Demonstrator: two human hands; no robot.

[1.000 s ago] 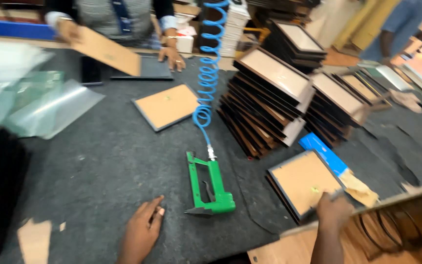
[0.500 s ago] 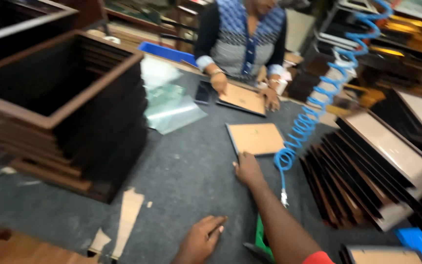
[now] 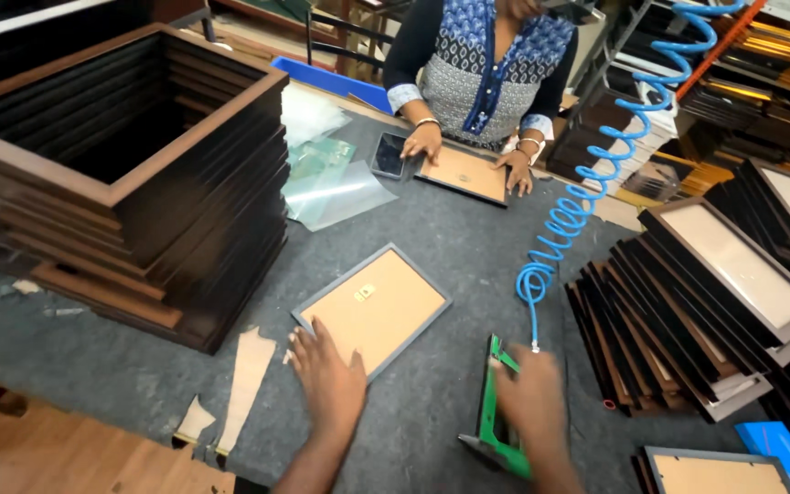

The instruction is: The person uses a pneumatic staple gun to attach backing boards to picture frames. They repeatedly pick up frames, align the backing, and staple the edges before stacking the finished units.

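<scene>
Nearest the camera, lying flat with fingers spread: the left hand [image 3: 328, 382], palm down, pressing on the near edge of a grey picture frame [image 3: 372, 309] turned face down on the grey felt table [image 3: 130, 366], its brown backing board showing. Beside it, blurring badly, the right hand [image 3: 529, 398] sitting on a green staple tool [image 3: 496, 423]; seemingly wrapping around the tool, though too smeared to tell whether gripping or merely resting. Both forearms being cut off by the lower border. Running up from the tool toward the top right corner, a blue coiled air hose [image 3: 587, 192].

Lying just left of the hand, brown card offcuts [image 3: 247, 375]. At the lower right corner, getting clipped by the border, another face-down frame [image 3: 720, 471] and a blue flat box [image 3: 784, 448].

Rising at the left, a tall stack of dark brown frames [image 3: 139, 174]; leaning at the right, fanned rows of dark frames [image 3: 688, 311].

Further back, lying on the felt, clear sheets [image 3: 326, 178] and a dark phone [image 3: 389, 154]. Across the table, a co-worker's hands [image 3: 424, 142] resting on a second face-down frame [image 3: 464, 174]. Behind, crowding the room, shelves of stock [image 3: 770, 64], hard to make out.
</scene>
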